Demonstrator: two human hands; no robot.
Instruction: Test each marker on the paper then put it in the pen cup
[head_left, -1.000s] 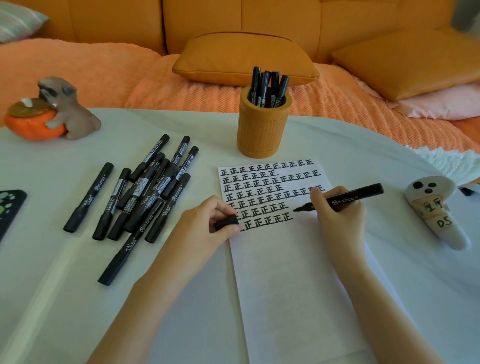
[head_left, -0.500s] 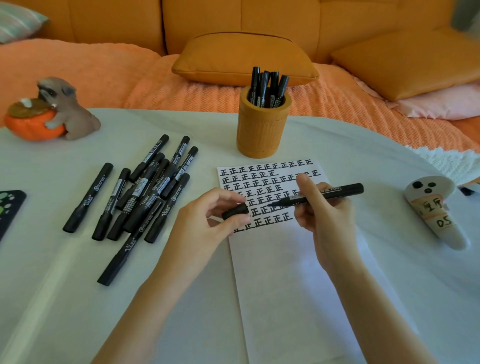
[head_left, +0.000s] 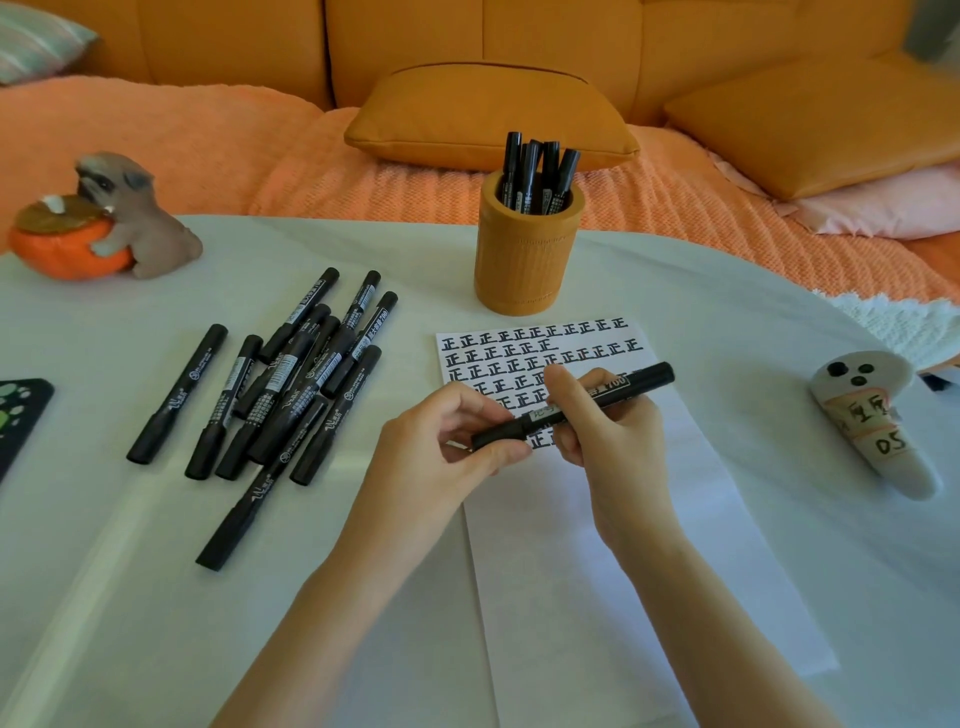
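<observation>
So the black marker (head_left: 641, 378) sits just over the paper (head_left: 545, 571), right hand (head_left: 613, 441) wrapped around the barrel, left hand (head_left: 441, 447) pinching the capped end.

Your left hand (head_left: 447, 441) and right hand (head_left: 608, 431) are both bare, uncovered through the wrists. Your left forearm (head_left: 337, 597), seen to the left of the paper (head_left: 571, 649), is bare right down to the bottom edge of the view. Your right forearm (head_left: 701, 613), seen over the paper's lower right part, is bare likewise. Both arms are slim and smooth. Your fingernails are too small to judge.
</observation>
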